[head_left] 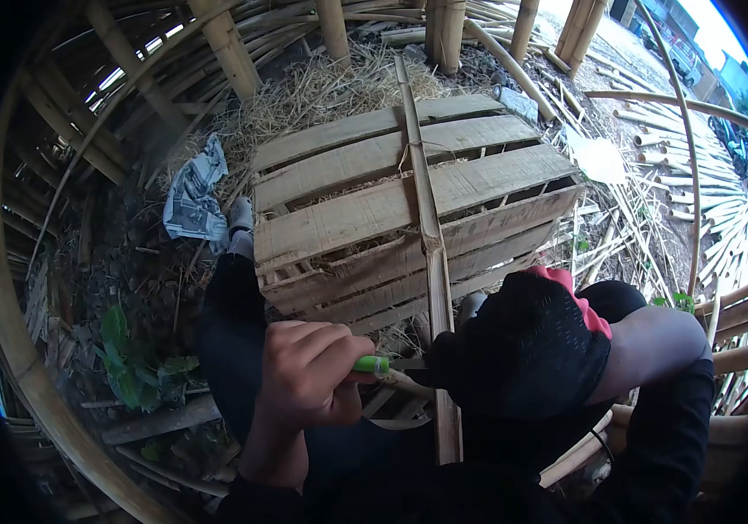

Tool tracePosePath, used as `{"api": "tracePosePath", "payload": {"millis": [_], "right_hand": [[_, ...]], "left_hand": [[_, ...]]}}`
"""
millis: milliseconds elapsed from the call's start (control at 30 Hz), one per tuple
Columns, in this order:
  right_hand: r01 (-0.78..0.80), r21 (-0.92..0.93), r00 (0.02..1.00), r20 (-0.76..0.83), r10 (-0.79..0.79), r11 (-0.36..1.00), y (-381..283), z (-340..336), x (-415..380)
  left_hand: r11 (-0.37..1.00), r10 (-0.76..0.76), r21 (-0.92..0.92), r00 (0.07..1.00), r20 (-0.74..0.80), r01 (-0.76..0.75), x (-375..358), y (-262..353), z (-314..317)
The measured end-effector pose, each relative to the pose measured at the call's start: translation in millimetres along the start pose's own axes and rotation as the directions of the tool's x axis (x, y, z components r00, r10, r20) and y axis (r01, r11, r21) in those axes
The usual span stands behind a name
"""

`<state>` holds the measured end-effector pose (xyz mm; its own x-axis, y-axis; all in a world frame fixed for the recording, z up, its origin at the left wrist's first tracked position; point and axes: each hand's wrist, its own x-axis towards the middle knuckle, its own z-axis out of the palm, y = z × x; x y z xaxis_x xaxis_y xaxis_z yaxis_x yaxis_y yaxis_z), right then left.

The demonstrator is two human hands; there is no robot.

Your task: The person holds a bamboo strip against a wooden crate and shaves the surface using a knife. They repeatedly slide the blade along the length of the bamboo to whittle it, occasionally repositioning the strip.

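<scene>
A long split bamboo strip [429, 218] runs lengthwise across a slatted wooden crate [339, 221] and down toward my lap. My left hand [315, 371] is closed around a green handle [372, 364], to the left of the strip. A dark blade seems to reach from the handle toward the strip; its tip is hidden. My right hand [522, 345], wrapped in black cloth with a pink edge, is at the strip's right side. Its fingers are hidden by the cloth, so their grip cannot be made out.
Crumpled newspaper [197, 194] lies left of the crate, beside my foot. Straw [304, 105] is heaped behind it. Upright bamboo poles [333, 31] stand at the back, and many cut bamboo pieces [697, 192] cover the ground at right. Green leaves [125, 358] grow at lower left.
</scene>
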<state>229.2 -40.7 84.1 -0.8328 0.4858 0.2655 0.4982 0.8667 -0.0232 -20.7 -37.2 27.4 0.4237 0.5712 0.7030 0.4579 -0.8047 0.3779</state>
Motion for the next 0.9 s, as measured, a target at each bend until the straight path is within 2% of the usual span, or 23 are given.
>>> {"api": "tracePosePath", "payload": {"millis": [33, 100, 133, 200, 233, 300, 333, 400, 533, 600, 700, 800, 900], "right_hand": [[0.0, 0.0, 1.0, 0.0, 0.0, 1.0, -2.1, 0.9, -0.5], [-0.306, 0.087, 0.941, 0.178, 0.287, 0.948, -8.4, 3.0, -1.2], [-0.307, 0.087, 0.941, 0.179, 0.288, 0.948, -5.3, 1.1, 0.6], [0.004, 0.041, 1.0, 0.028, -0.005, 0.999, 2.8, -5.0, 6.4], [0.005, 0.043, 1.0, 0.031, -0.007, 0.999, 0.8, -5.0, 6.1], [-0.071, -0.082, 0.987, 0.138, 0.082, 0.994, -3.3, -4.1, 5.3], [-0.07, -0.077, 0.987, 0.14, 0.08, 0.995, -0.5, -2.1, 6.6], [0.015, 0.116, 1.0, 0.024, -0.018, 0.993, 9.0, 2.2, 9.7], [0.034, 0.106, 0.999, 0.013, -0.035, 0.994, 12.8, 3.9, 11.0], [0.025, 0.136, 0.995, 0.089, -0.037, 0.99, 15.3, 1.1, 14.1], [0.043, 0.107, 0.995, 0.087, -0.052, 0.993, 13.6, 5.3, 13.5], [0.062, 0.119, 0.997, 0.043, -0.068, 0.991, 16.0, 7.3, 13.1], [0.04, 0.112, 0.997, 0.059, -0.047, 0.993, 14.3, 6.7, 15.4]], "left_hand": [[1.0, -0.002, -0.011, 0.999, 0.041, 0.003, 1.3, 0.5, -1.9], [1.0, -0.005, -0.022, 0.997, 0.082, 0.007, 1.6, 0.5, -2.5], [0.999, -0.019, -0.026, 0.996, 0.086, 0.022, 1.8, 0.7, -1.5], [0.999, -0.039, -0.029, 0.995, 0.092, 0.042, 0.8, 1.4, 0.1], [0.998, -0.04, -0.036, 0.995, 0.088, 0.044, -0.1, 1.0, 1.3], [0.998, -0.042, -0.042, 0.996, 0.082, 0.046, -0.8, -1.3, 3.4], [0.998, -0.048, -0.039, 0.995, 0.085, 0.051, -1.6, -2.6, 4.0], [0.998, -0.051, -0.036, 0.995, 0.088, 0.055, -2.1, -3.2, 4.0], [0.996, -0.073, -0.034, 0.993, 0.098, 0.077, -3.6, -4.7, 5.7], [0.997, -0.072, -0.028, 0.992, 0.108, 0.076, -4.4, -6.1, 6.9], [0.995, -0.083, -0.044, 0.988, 0.129, 0.09, -5.7, -7.4, 9.4], [0.995, -0.065, -0.077, 0.997, 0.051, 0.069, -5.3, -8.0, 14.0], [0.993, -0.097, -0.056, 0.988, 0.12, 0.104, -5.6, -8.9, 11.4]]}}
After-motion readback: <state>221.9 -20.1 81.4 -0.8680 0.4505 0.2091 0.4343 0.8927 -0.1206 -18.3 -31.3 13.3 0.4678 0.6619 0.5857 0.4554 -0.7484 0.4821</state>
